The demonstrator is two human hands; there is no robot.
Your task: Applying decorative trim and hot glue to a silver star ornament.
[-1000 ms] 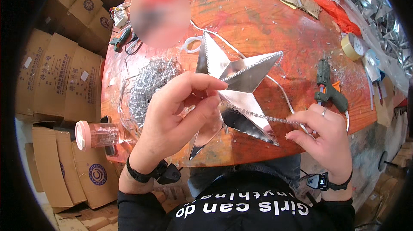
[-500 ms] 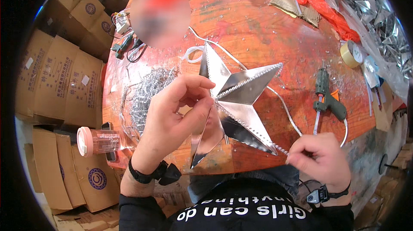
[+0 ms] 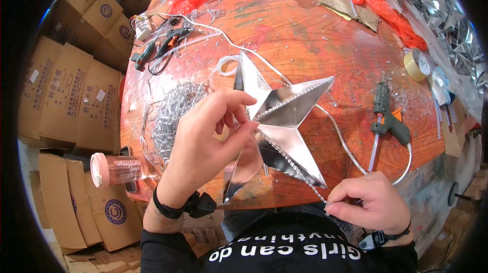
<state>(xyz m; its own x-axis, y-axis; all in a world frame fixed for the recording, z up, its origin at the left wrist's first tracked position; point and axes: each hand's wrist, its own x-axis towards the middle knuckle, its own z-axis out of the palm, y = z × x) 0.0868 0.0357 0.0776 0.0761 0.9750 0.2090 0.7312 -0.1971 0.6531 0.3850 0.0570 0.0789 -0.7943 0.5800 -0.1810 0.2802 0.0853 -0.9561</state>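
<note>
- my left hand is half curled, thumb on the near end of a silver beaded strand at the star's centre; i cannot tell how firmly the hidden fingers grip.
- my right hand is closed, pinching the strand's other end just past the lower right point.
- the silver star sits in front of me over the red-brown table, my left hand covering part of it.
- a white cord runs behind the star.
- a dark green glue gun lies to its right, its clear stick slanting towards my right hand.
- a tangled silver heap crowds my left hand; beside my left forearm is a pink-lidded cup, partly over a dark phone.
- a tape roll and more silver stars fill the far right; cardboard boxes stand left.
</note>
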